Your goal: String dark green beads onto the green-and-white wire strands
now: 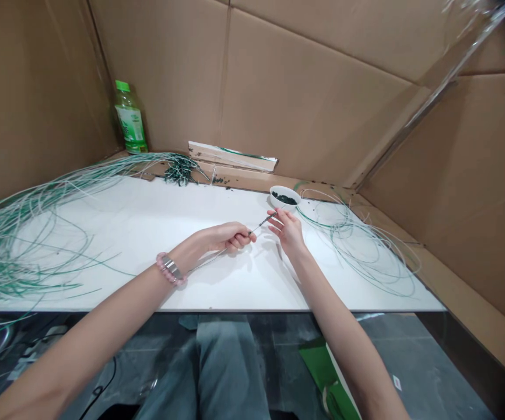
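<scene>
Though thin, the wire (256, 228) tight in left fingers (237, 240) — dark end (266, 220) snug between right fingers (281, 214).

Bright, diffuse light covers the bench (125, 221), with soft shadows beside the right hand (291, 234). Wide-angle distortion stretches the edges.

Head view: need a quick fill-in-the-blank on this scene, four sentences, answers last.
The bracelet behind the left hand has beads colored ____.
The cap on the bottle is colored ____.
The bowl near the right hand is colored ____.
The smaller bundle of strands lies toward the ____ side of the table.
Missing words: pink; green; white; right.
</scene>
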`<state>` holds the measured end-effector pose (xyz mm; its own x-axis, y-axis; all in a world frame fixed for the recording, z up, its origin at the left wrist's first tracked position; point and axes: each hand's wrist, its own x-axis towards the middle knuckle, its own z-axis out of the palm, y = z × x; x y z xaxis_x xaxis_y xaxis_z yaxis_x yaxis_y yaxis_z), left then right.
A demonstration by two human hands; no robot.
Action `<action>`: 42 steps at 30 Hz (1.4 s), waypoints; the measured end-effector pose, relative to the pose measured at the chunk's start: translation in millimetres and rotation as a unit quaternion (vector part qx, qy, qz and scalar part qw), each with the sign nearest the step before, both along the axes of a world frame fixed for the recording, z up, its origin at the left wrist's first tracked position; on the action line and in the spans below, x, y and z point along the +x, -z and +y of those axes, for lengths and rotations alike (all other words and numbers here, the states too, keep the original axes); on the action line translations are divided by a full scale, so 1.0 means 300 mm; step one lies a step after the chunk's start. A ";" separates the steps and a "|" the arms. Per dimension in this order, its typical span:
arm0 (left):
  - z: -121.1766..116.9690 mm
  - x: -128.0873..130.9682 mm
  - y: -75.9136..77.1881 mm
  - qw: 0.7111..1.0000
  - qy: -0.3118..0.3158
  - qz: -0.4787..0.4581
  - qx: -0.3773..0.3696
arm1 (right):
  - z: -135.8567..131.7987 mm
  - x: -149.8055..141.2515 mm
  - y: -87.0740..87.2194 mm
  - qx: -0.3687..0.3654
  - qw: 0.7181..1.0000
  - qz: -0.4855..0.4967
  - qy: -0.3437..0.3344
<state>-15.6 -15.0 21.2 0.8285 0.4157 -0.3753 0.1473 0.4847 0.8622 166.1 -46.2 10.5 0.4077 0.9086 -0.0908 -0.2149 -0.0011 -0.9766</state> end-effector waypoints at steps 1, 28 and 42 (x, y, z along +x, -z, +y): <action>-0.003 0.001 0.001 1.000 -0.008 -0.002 0.014 | -0.001 0.000 0.000 0.000 1.000 0.002 0.001; 0.017 0.060 0.100 0.906 -0.145 0.075 0.390 | 0.004 -0.011 0.024 0.018 0.999 -0.040 0.012; 0.020 0.072 0.103 0.924 -0.217 0.071 0.306 | 0.024 0.009 0.007 0.029 0.997 0.064 -0.041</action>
